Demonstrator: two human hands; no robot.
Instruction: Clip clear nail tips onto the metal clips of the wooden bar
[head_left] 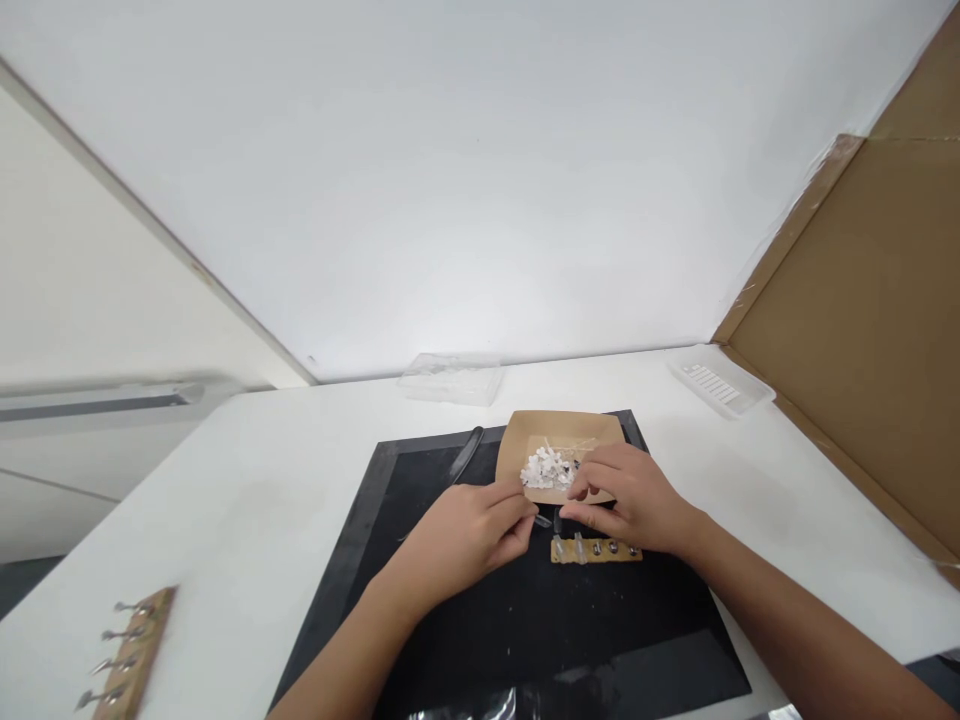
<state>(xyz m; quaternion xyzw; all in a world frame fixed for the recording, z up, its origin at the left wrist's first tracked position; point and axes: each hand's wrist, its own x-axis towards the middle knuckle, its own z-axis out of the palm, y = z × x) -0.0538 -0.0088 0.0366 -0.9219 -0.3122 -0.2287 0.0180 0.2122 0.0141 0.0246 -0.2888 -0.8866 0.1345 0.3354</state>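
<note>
A small clear piece (543,521) is being pinched at the fingertips of the left hand (469,535), whose fingers are being kept narrow and drawn together. The piece is being held just above the black mat (420,600), between the two hands and just beside the left end of a short wooden strip (600,551). The right hand (630,500) is being held close opposite, its thumb and forefinger narrowed to a pinch almost touching the left fingertips; whether anything is being gripped in that pinch is too small to tell. The strip is lying on the mat right under the right hand, and a row of small metal studs and a couple of clear pieces is being carried along its top.

Just behind the hands, a brown paper tray (525,432) is resting on the far part of the mat, and a heap of small white pieces (546,470) is being held in it. The right hand's fingers are partly covering the tray's near edge. A dark slim tool (466,455) is lying on the mat to the left of the tray.

The mat is being carried by a white worktop (247,480). At the worktop's near left edge, a second wooden strip (131,650) with metal pins is lying, well apart from the hands. A clear plastic box (451,378) and a white ribbed tray (720,385) are sitting along the far edge, and a cardboard sheet (862,350) is standing at the right.
</note>
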